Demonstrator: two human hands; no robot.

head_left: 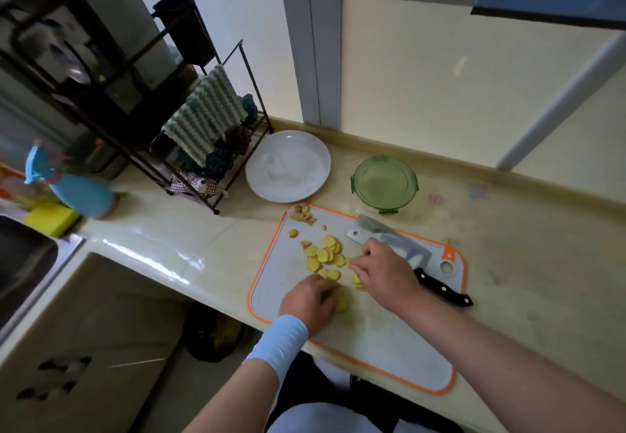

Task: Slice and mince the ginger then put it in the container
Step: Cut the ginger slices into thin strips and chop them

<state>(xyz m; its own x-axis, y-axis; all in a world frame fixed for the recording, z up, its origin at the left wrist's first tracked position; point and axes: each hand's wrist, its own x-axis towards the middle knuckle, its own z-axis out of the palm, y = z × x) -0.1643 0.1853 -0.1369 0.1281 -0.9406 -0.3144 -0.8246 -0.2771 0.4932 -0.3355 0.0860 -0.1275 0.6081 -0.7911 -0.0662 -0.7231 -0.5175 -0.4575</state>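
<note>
In the head view, the ginger slices [325,256] lie scattered on the cutting board [372,341], between the two hands and just beyond them. The left hand [310,300] curls down over a few slices, and the right hand [382,270] bends its fingertips to the pile's edge. The fingers hide the contact, so I cannot tell whether either hand pinches a slice. The cleaver [389,237] lies flat on the board behind the right hand, which partly covers it. The green container [384,183] stands on the pale countertop [525,263] beyond the board, near a white plate [288,166].
</note>
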